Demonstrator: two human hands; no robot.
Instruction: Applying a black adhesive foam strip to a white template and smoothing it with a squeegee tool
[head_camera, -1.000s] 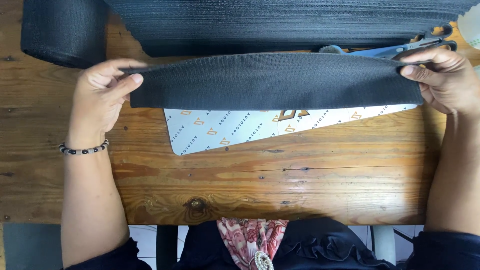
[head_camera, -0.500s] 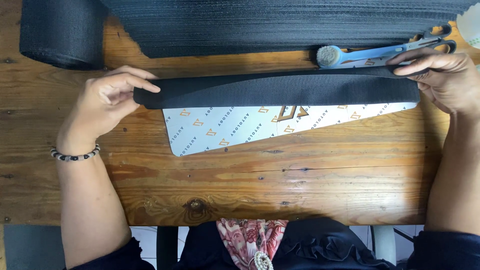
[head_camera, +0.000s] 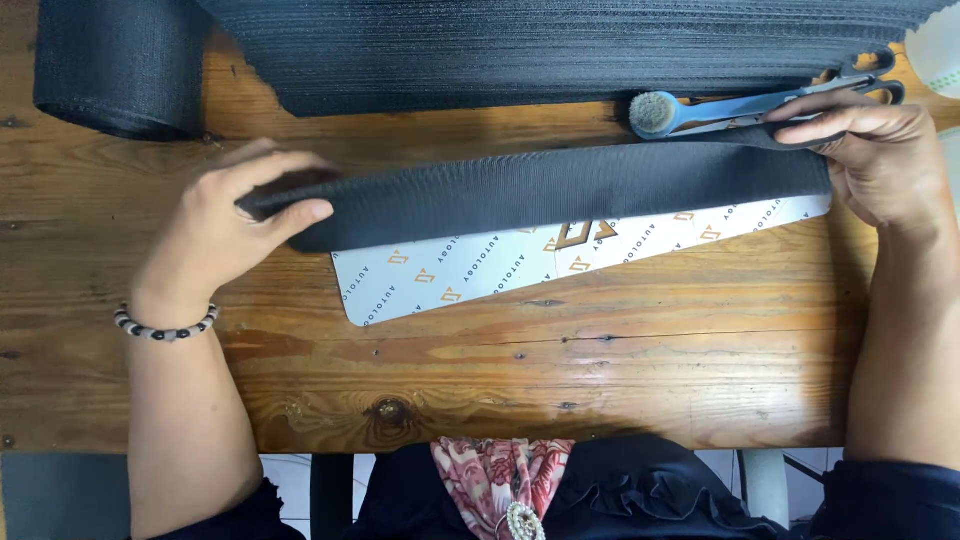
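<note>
On the worktop (head_camera: 600, 390), a strip (head_camera: 560, 185) lies left to right across the middle, partly over a card (head_camera: 480, 275) whose near edge shows beyond it. The left hand (head_camera: 235, 225) grips the strip's left end; the right hand (head_camera: 880, 160) pinches its right end. Scissors (head_camera: 760, 105) lie just beyond the strip, at right. A stack (head_camera: 560, 50) spans the far edge; a roll (head_camera: 120, 65) stands far left.

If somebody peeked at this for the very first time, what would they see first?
Probably the long black mesh strip stretched across the middle of the wooden table, with the left hand pinching one end and the right hand the other. Under it pokes out a white patterned card. Blue scissors lie just behind, near the right hand.
</note>
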